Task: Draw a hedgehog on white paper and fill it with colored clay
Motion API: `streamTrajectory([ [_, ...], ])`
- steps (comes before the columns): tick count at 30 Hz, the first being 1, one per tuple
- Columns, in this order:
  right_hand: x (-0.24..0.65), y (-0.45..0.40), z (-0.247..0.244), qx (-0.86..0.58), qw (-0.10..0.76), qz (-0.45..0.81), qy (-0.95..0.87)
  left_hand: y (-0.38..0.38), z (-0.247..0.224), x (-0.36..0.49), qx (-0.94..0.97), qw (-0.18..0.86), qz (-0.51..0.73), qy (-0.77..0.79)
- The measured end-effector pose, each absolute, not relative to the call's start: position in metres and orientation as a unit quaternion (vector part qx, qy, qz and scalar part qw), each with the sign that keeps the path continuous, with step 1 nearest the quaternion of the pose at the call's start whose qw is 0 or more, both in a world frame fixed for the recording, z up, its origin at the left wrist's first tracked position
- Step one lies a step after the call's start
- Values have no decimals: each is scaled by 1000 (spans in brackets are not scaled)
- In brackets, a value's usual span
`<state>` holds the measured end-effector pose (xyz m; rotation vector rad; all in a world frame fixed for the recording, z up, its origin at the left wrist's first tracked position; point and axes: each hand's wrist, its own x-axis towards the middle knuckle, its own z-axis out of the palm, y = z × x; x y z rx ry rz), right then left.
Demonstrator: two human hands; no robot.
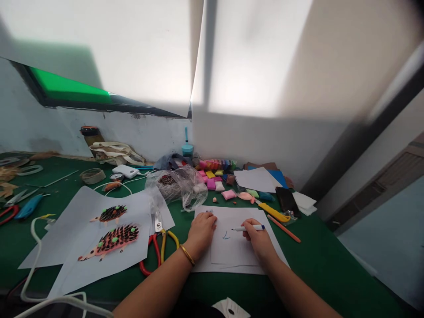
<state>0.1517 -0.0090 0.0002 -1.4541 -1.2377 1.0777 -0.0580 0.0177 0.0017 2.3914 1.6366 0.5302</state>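
Note:
My right hand (257,238) grips a white marker pen (253,228) with a dark blue end, its tip just above the paper. A few short blue strokes (226,236) mark the white sheet (232,251) below it, which lies on another sheet. At the sheet's left edge my left hand (201,230) lies flat, fingers resting on the paper, a gold bangle (187,255) at the wrist. Beside that forearm are red-handled scissors (153,251) and a yellow-handled tool (168,240). Two hedgehog figures, a larger one (115,240) and a smaller one (112,213), lie on papers to the left.
Colourful clay packets (212,181) and a clear plastic bag (180,185) lie behind the paper. To the right are a yellow cutter (273,212), an orange stick (284,228) and a black phone (287,201). A white cable (33,265) crosses the green table's left side.

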Motion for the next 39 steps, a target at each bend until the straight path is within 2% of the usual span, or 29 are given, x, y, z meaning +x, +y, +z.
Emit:
streamTrajectory([
  [7, 148, -9, -5, -583, 468, 452, -486, 20, -2, -61, 820, 83, 197, 531],
  [14, 154, -5, 7, -588, 421, 459, -516, 20, -4, -67, 828, 108, 194, 515],
  [22, 149, -9, 5, -600, 382, 428, -558, 21, -6, -67, 829, 113, 179, 517],
  [39, 146, -14, -3, -615, 382, 356, -592, 21, -6, -67, 832, 106, 180, 515],
])
